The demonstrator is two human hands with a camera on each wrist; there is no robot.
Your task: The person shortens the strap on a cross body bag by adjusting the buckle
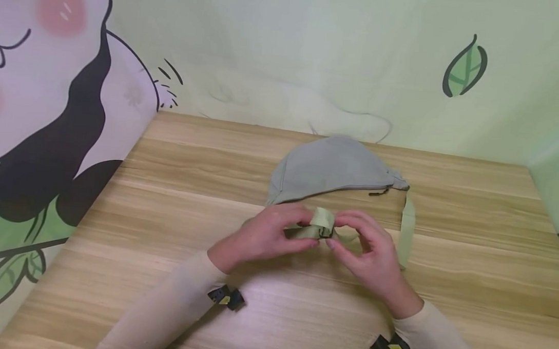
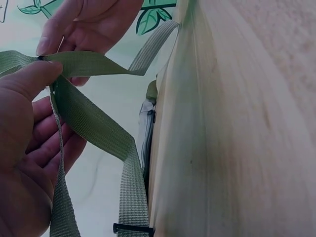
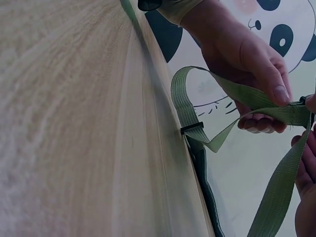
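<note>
A grey waist bag (image 1: 330,168) lies on the table, its green webbing strap (image 1: 323,217) raised in front of it. My left hand (image 1: 263,235) pinches the strap between thumb and fingers beside a small dark buckle (image 3: 302,101). From the other side, my right hand (image 1: 374,249) pinches the strap at the same buckle, with the fingertips of both hands close together. A loop of strap stands up above the buckle in the head view. Fingers partly hide the buckle. Lower on the strap sits a black slider (image 2: 133,228).
The wood-grain table (image 1: 187,181) meets a pale green printed wall (image 1: 283,56) at the back. A panda drawing (image 1: 87,121) covers the left side. A zipper pull (image 1: 378,193) hangs at the bag's front edge, and a strap length (image 1: 407,230) trails from its right end.
</note>
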